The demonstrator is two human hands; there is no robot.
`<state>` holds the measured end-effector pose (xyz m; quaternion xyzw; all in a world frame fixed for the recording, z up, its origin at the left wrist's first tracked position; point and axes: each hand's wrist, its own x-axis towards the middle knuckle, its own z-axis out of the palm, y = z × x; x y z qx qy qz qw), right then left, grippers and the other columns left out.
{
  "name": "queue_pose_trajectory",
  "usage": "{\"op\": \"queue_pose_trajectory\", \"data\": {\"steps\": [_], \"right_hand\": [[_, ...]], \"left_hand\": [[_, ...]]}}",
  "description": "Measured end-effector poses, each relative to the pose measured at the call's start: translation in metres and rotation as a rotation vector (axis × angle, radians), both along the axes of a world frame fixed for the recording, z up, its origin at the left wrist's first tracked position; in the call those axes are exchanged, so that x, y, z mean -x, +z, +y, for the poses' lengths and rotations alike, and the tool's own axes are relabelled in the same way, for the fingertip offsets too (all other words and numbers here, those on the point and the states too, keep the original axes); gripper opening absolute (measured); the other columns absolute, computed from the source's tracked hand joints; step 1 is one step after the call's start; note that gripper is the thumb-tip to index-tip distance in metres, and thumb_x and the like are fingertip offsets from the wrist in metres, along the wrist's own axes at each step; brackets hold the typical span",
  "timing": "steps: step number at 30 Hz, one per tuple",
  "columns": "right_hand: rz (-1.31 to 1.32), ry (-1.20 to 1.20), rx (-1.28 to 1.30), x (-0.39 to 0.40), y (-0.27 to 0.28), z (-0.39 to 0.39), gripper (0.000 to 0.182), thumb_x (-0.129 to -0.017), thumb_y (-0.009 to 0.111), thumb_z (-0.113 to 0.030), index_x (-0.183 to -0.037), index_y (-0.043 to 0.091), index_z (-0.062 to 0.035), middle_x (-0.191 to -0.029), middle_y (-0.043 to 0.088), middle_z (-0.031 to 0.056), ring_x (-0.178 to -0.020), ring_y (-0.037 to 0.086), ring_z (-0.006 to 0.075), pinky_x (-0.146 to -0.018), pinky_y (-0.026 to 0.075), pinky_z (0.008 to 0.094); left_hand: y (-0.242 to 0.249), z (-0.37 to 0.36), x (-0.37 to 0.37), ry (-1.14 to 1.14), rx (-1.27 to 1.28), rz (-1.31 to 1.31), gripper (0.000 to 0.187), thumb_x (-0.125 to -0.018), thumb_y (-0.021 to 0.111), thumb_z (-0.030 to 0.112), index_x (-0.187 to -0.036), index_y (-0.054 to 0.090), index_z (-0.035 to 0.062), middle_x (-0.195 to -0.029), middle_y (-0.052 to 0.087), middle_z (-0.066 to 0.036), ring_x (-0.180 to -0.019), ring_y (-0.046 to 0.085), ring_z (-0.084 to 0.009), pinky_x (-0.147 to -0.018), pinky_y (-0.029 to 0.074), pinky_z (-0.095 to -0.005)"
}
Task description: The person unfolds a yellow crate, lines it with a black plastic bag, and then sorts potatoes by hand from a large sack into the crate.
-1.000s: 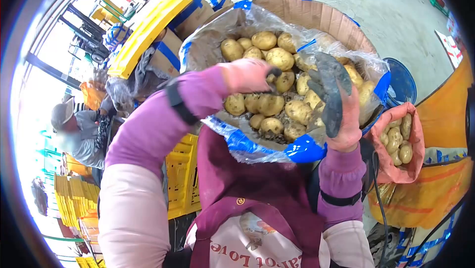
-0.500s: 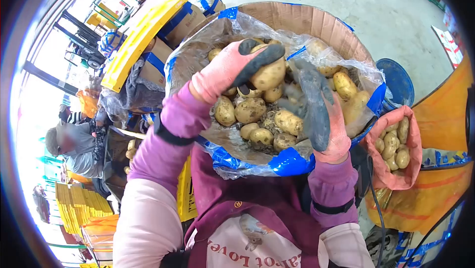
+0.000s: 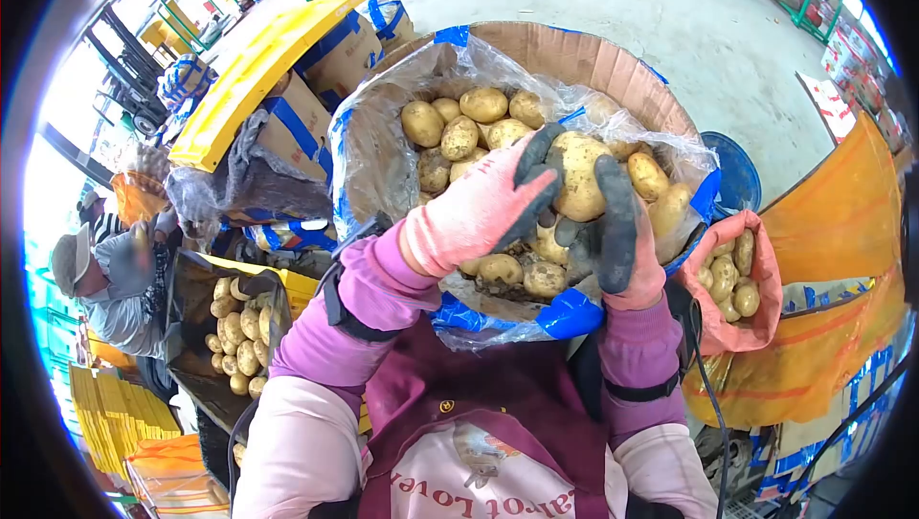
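A large yellow potato [image 3: 580, 177] is held up between my two hands, above a plastic-lined box of potatoes. My left hand [image 3: 488, 195], in a pink glove with dark grey coated fingers, presses on its left side. In a matching glove, my right hand [image 3: 622, 236] closes on the potato from the right and below. Under them lie several potatoes [image 3: 461, 138], some smeared with soil. Clear plastic sheeting [image 3: 371, 126] and blue tape [image 3: 569, 314] line the rim of the box [image 3: 613, 69]. The hands hide part of the pile.
A pink sack of potatoes [image 3: 769, 313] stands to the right, near a blue bucket [image 3: 735, 169]. On the left are a dark-lined crate of potatoes [image 3: 182, 327], a yellow panel [image 3: 258, 74] and cartons [image 3: 345, 57]. A person in grey [image 3: 129, 304] is beside the crate.
The potato in my left hand has moved right, and my right hand has come up against it. The view has shifted, showing more of the crate at left.
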<state>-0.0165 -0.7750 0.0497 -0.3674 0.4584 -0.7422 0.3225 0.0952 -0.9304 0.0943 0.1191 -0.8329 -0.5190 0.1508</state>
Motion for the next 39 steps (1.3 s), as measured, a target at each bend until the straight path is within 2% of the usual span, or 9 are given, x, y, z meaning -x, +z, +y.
{"op": "queue_pose_trajectory", "data": {"steps": [5, 8, 12, 14, 23, 29, 34, 37, 39], "right_hand": [[0.634, -0.318, -0.198, 0.008, -0.021, 0.001, 0.039, -0.1, 0.052, -0.033, -0.126, 0.055, -0.0044, -0.096, 0.067, 0.0034, -0.064, 0.061, 0.0079, -0.054, 0.047, 0.0213], [-0.213, 0.028, -0.128, 0.001, 0.015, 0.002, 0.038, -0.094, 0.06, -0.026, -0.126, 0.056, -0.0045, -0.1, 0.066, 0.0052, -0.064, 0.06, 0.0084, -0.05, 0.045, 0.0212], [-0.203, -0.045, -0.076, -0.006, 0.008, -0.006, 0.046, -0.097, 0.054, -0.042, -0.124, 0.057, -0.0049, -0.084, 0.065, 0.0027, -0.056, 0.058, 0.0094, -0.049, 0.043, 0.0209], [0.875, -0.393, 0.195, 0.003, -0.018, -0.011, 0.045, -0.096, 0.058, -0.038, -0.125, 0.056, -0.0036, -0.095, 0.065, 0.0049, -0.064, 0.06, 0.0105, -0.053, 0.046, 0.0232], [0.119, -0.031, 0.137, -0.007, -0.035, 0.0, 0.055, -0.086, 0.059, -0.003, -0.14, 0.048, -0.0097, -0.132, 0.05, 0.0163, -0.093, 0.061, 0.0189, -0.071, 0.054, 0.0322], [0.644, -0.123, 0.055, 0.004, -0.014, 0.003, 0.045, -0.091, 0.055, -0.008, -0.135, 0.048, -0.0015, -0.117, 0.059, 0.0138, -0.074, 0.063, 0.0123, -0.057, 0.05, 0.0241], [1.4, -0.688, 0.266, 0.016, -0.032, -0.017, 0.041, -0.096, 0.055, -0.024, -0.132, 0.051, -0.0036, -0.104, 0.065, 0.0097, -0.058, 0.061, 0.0125, -0.044, 0.044, 0.0226], [0.887, -0.391, 0.109, -0.002, -0.02, -0.002, 0.042, -0.097, 0.054, -0.027, -0.131, 0.052, -0.0036, -0.102, 0.065, 0.0087, -0.059, 0.061, 0.0121, -0.046, 0.045, 0.0224], [0.634, -0.235, 0.05, -0.003, -0.015, 0.003, 0.043, -0.097, 0.054, -0.03, -0.131, 0.052, -0.0037, -0.1, 0.066, 0.0081, -0.06, 0.061, 0.0118, -0.047, 0.046, 0.0223]], "left_hand": [[-0.005, 0.0, -0.002, 0.104, 0.456, 0.091, 0.043, -0.097, 0.05, 0.007, -0.139, 0.047, 0.0012, -0.12, 0.061, -0.006, -0.101, 0.058, -0.0089, -0.081, 0.05, -0.0238], [0.007, -0.015, -0.005, -0.11, -0.542, -0.05, 0.039, -0.096, 0.053, 0.009, -0.133, 0.052, -0.0008, -0.11, 0.065, -0.008, -0.089, 0.062, -0.0112, -0.077, 0.052, -0.0263], [0.023, -0.001, -0.01, -0.118, -0.627, -0.085, 0.038, -0.098, 0.054, 0.018, -0.131, 0.053, -0.0004, -0.109, 0.064, -0.007, -0.092, 0.061, -0.0119, -0.079, 0.052, -0.0288], [0.007, -0.008, -0.012, -0.143, -0.102, 0.059, 0.038, -0.099, 0.053, 0.019, -0.131, 0.053, -0.0005, -0.109, 0.064, -0.007, -0.092, 0.061, -0.012, -0.08, 0.052, -0.03], [-0.013, 0.005, -0.016, 0.139, -0.179, 0.038, 0.031, -0.095, 0.052, 0.007, -0.126, 0.058, 0.0022, -0.09, 0.065, -0.002, -0.073, 0.059, -0.0081, -0.06, 0.051, -0.026], [0.018, 0.016, -0.03, -0.012, -0.781, -0.005, 0.045, -0.096, 0.054, 0.012, -0.138, 0.047, 0.0002, -0.093, 0.066, -0.007, -0.069, 0.062, -0.0117, -0.056, 0.052, -0.0259], [-0.047, 0.013, -0.02, 0.162, -0.065, 0.229, 0.045, -0.096, 0.052, 0.009, -0.14, 0.045, 0.0025, -0.098, 0.065, -0.008, -0.073, 0.062, -0.011, -0.059, 0.052, -0.0255], [-0.049, 0.017, -0.024, 0.287, 0.454, 0.339, 0.044, -0.095, 0.051, 0.004, -0.139, 0.045, 0.0012, -0.1, 0.065, -0.008, -0.077, 0.062, -0.0122, -0.068, 0.052, -0.0259], [-0.026, 0.019, -0.034, 0.172, -0.163, 0.061, 0.044, -0.094, 0.05, 0.002, -0.138, 0.047, 0.0002, -0.111, 0.064, -0.011, -0.09, 0.062, -0.0134, -0.08, 0.051, -0.0273]]}}
